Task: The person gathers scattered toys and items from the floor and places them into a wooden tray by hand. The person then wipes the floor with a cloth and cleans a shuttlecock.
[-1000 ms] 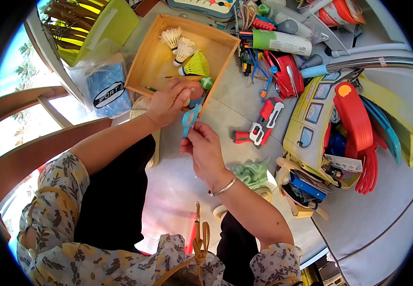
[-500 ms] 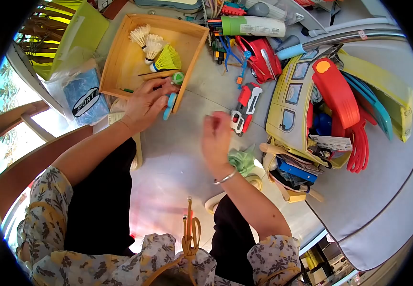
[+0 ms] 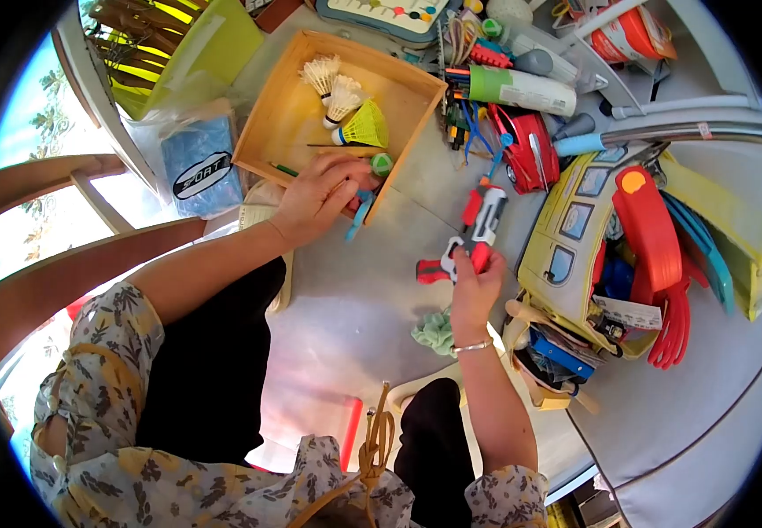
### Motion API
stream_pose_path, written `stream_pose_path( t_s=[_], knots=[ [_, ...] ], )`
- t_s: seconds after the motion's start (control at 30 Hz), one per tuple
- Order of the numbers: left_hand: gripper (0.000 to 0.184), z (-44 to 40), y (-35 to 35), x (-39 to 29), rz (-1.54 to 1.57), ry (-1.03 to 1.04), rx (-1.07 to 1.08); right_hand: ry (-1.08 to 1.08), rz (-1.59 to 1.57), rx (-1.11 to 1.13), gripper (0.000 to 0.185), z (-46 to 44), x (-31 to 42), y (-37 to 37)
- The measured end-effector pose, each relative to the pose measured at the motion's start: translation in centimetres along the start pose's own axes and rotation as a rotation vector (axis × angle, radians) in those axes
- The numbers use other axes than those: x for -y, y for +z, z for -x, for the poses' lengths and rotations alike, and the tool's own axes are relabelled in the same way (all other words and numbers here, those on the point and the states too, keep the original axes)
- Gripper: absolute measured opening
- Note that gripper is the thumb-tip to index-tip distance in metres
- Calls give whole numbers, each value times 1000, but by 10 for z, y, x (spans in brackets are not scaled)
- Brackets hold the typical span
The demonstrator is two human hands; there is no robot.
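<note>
My left hand (image 3: 315, 201) reaches over the front wall of a wooden box (image 3: 262, 110), fingers closed around a blue strap-like item (image 3: 360, 216) that hangs over the rim. Beside its fingertips is a green and white round object (image 3: 382, 165). Two white shuttlecocks (image 3: 343, 97) and a yellow-green one (image 3: 365, 125) lie inside the box. My right hand (image 3: 478, 290) grips a red, white and grey toy gun (image 3: 485, 216) near its lower side.
A yellow bus-shaped bag (image 3: 566, 233) full of toys stands at the right, with a red toy car (image 3: 524, 150) above it. Green cloth (image 3: 434, 332) lies near my right wrist. A bagged blue packet (image 3: 198, 167) is left of the box.
My right hand has let go of the blue item, moved right and taken hold of the toy gun, which is now turned slightly. My left hand has stayed at the box's front wall.
</note>
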State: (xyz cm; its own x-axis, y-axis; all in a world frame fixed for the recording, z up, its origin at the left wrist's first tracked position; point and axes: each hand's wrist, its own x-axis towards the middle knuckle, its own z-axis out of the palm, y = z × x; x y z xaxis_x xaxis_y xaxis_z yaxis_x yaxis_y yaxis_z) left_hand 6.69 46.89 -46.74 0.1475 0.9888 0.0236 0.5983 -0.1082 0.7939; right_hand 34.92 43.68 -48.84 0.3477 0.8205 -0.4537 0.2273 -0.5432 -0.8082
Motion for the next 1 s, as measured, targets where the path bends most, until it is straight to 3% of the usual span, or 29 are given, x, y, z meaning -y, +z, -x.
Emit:
stream_pose_path(
  t_s=[0.03,0.07,0.1,0.13,0.2,0.23,0.3,0.33,0.4,0.53,0.57,0.6,0.67,0.87,0.97,1.0],
  knots=[
    [29,-2,-2,-6,0,-1,-10,-25,-132,64,44,8,16,3],
    [31,-3,-5,-13,189,-82,32,-47,-265,128,42,16,33,7],
    [34,-5,-10,-20,377,-161,74,-69,-196,173,39,21,53,10],
    [34,-7,-15,-25,375,-161,66,23,-194,235,43,30,82,15],
    [40,-11,-24,-36,513,-137,108,-196,-59,320,49,31,99,32],
    [40,-13,-28,-42,514,-137,108,-169,-119,370,54,34,115,42],
    [49,-20,-36,-49,343,156,168,-200,-133,407,67,31,128,62],
    [49,-21,-36,-49,341,161,171,-202,-137,403,67,24,131,69],
    [61,-21,-32,-44,516,-60,197,-214,-26,426,66,16,136,80],
    [71,-28,-24,-29,788,-246,333,-213,31,447,69,7,136,96],
    [73,-29,-28,-32,683,-352,364,-291,83,439,69,4,132,100],
    [73,-32,-28,-30,688,-335,374,-297,86,421,69,4,133,98],
    [75,-39,-28,-24,508,-530,510,-252,66,504,68,5,134,94],
    [68,-42,-21,-27,384,-374,363,-168,146,230,52,-38,119,73],
    [77,-46,-20,-37,480,-475,333,-366,317,98,54,-84,137,58],
    [77,-41,-16,-37,490,-471,323,-604,494,-30,56,-106,137,59]
  ],
)
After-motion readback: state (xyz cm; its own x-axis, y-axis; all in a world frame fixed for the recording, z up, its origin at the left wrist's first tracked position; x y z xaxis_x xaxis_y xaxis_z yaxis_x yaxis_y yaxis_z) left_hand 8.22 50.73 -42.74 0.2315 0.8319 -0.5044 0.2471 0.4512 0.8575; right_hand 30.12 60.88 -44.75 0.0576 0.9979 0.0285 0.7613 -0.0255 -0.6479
